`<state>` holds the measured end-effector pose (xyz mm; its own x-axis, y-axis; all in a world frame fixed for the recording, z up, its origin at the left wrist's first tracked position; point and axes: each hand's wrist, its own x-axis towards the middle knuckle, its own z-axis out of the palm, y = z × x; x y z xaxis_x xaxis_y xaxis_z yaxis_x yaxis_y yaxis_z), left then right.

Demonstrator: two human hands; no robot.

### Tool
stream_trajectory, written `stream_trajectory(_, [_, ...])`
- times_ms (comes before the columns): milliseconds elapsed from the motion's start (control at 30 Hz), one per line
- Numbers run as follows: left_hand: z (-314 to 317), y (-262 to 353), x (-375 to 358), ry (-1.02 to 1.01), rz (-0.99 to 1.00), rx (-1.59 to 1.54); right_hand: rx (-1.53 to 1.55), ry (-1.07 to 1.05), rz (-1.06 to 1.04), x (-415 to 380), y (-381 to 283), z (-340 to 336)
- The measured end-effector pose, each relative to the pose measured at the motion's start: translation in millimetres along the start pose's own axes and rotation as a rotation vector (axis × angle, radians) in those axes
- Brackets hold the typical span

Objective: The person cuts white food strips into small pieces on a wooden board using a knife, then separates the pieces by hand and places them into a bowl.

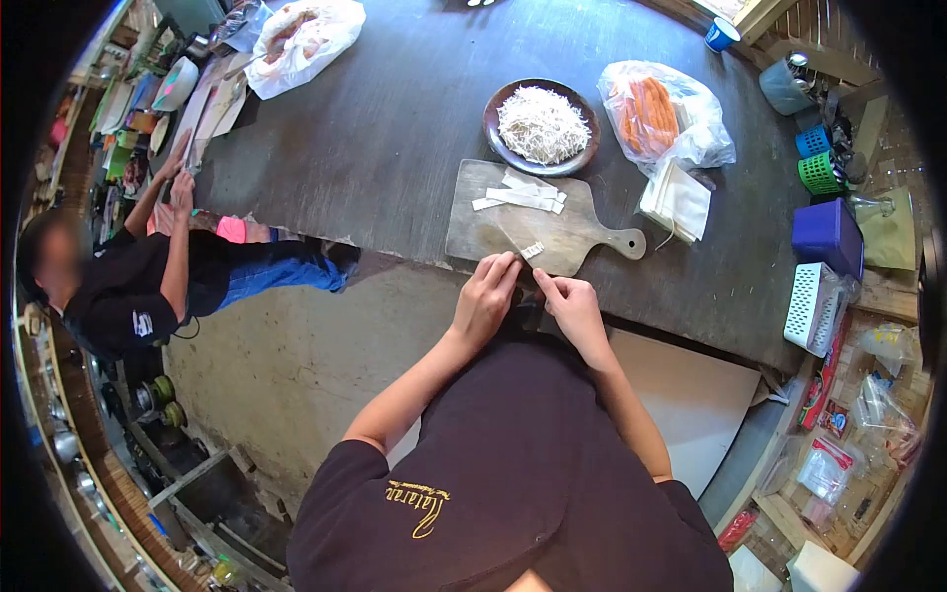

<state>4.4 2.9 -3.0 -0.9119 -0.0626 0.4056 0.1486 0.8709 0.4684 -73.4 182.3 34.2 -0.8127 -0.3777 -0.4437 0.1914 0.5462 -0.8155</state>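
A wooden cutting board (473,232) with a handle lies at the table's near edge. Several flat white strips (523,193) rest on its far half. Small cut white pieces (533,251) sit near its front edge, beside a thin knife blade (514,240). My right hand (574,311) is closed around the knife, its handle mostly hidden. Just left of the blade, my left hand (483,298) has its fingers bent and pressed together at the board's edge; what they pinch is hidden. Beyond the board stands a dark round bowl (490,130) heaped with fine white shreds (544,124).
Right of the bowl lies a plastic bag with orange strips (646,113), near a stack of white sheets (677,200). Baskets and a purple box (827,237) line the right side. Another person (128,281) works at the table's left end, near a white plastic bag (306,44).
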Motion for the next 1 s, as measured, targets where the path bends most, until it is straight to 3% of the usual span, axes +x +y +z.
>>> stream_trajectory(367, [0.3,-2.0,-2.5,0.010,0.010,0.024,0.118,-0.018,0.046,-13.3,8.4,-2.8])
stream_trajectory(767, [-1.2,3.3,-0.4,0.057,-0.029,-0.035,0.023,-0.014,0.097,-22.8,14.8,-12.4])
stream_trajectory(1000, [-0.6,0.9,-1.8,0.045,-0.030,-0.031,0.039,-0.030,0.056,1.2,-11.6,1.0])
